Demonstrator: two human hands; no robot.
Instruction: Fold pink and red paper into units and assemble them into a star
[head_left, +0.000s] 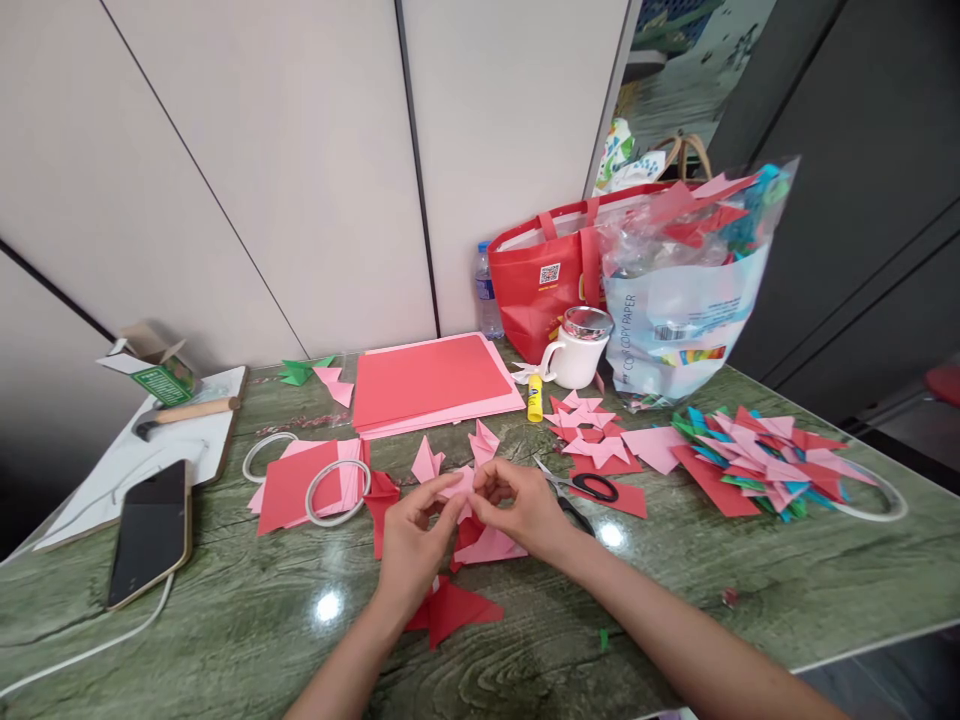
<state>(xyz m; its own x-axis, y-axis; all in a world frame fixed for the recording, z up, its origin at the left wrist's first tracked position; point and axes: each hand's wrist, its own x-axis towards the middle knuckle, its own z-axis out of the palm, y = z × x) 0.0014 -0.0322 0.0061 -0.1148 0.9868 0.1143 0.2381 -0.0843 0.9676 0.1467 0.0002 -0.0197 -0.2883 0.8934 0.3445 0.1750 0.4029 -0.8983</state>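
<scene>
Between my two hands, over the middle of the table, is a folded pink paper piece (463, 484). The fingers of my left hand (416, 535) pinch its left side, and those of my right hand (517, 505) close on its right side. Just behind stand two more pink folded pieces (427, 460). Beneath and around my hands lie red folded pieces (454, 612) and a flat pink sheet (491, 546). Black-handled scissors (592, 488) rest right beside my right hand, partly behind the wrist.
Red and pink sheets (435, 380) are stacked at the back. White rings (337, 518) lie left on smaller paper. A glue stick (535, 398), lidded mug (576, 355), red bag (536, 300) and plastic bag (667, 330) stand behind. Rightward is a colourful paper pile (780, 460); leftward, a phone (152, 530) and hammer (187, 412).
</scene>
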